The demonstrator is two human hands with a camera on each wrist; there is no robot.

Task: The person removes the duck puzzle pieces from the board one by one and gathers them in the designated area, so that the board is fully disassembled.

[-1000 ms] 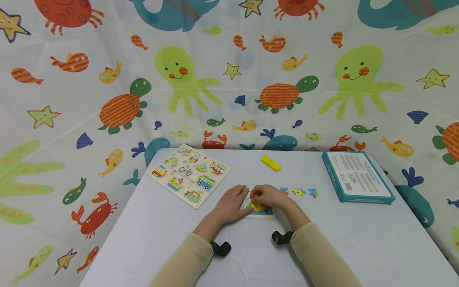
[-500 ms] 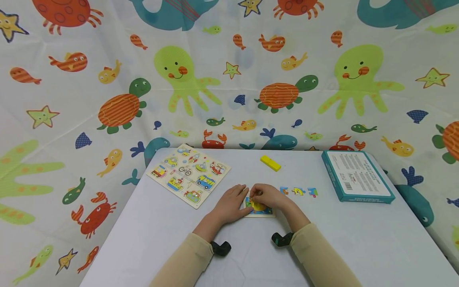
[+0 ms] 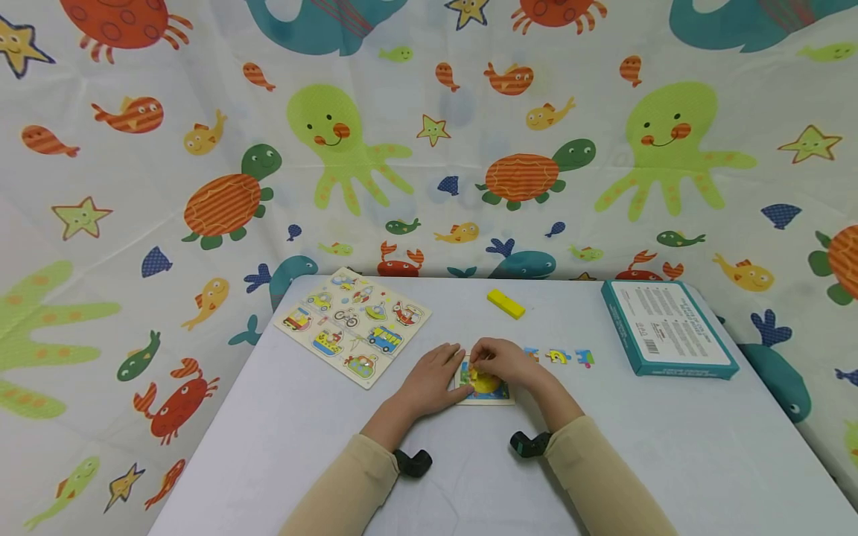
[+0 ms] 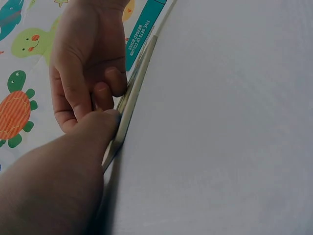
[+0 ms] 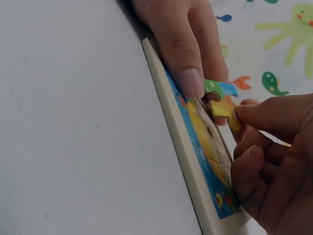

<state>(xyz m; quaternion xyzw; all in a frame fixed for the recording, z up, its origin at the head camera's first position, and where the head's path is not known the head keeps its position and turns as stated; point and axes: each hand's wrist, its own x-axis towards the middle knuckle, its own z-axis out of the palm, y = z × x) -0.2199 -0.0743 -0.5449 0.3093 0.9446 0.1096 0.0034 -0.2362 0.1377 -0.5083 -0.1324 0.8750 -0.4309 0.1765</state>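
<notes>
A small framed jigsaw puzzle with a yellow figure on blue lies at mid-table between both hands. My left hand rests on its left side, fingers extended; in the right wrist view its thumb presses on the board. From the right, my right hand pinches a yellow puzzle piece between thumb and finger, just above the board. Beside that piece a green-and-blue puzzle piece sits tilted up; whether anything holds it I cannot tell. The right fingers hide part of the board's upper area.
Several loose puzzle pieces lie in a row right of the board. A yellow block is behind it. A wooden vehicle puzzle board lies at the back left, a teal box at the back right. A patterned cloth hangs behind the table.
My right hand has shifted slightly up and right, showing a little more of the puzzle. The left hand stays in place.
</notes>
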